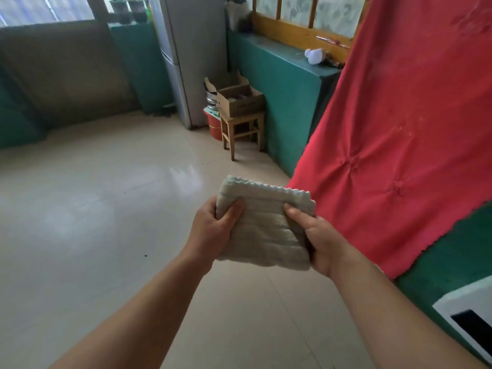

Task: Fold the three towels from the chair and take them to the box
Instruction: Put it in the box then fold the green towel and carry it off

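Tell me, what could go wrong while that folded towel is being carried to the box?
The folded towel is held only at its two sides, by the left hand and the right hand, so its layers might slip open. The cardboard box sits on a small wooden stool and already looks partly full, so the towel might not sit flat. The red cloth hangs near the way and could brush it.

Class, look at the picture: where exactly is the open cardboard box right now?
In the head view, the cardboard box sits on a small wooden stool across the room, between the fridge and the green wall.
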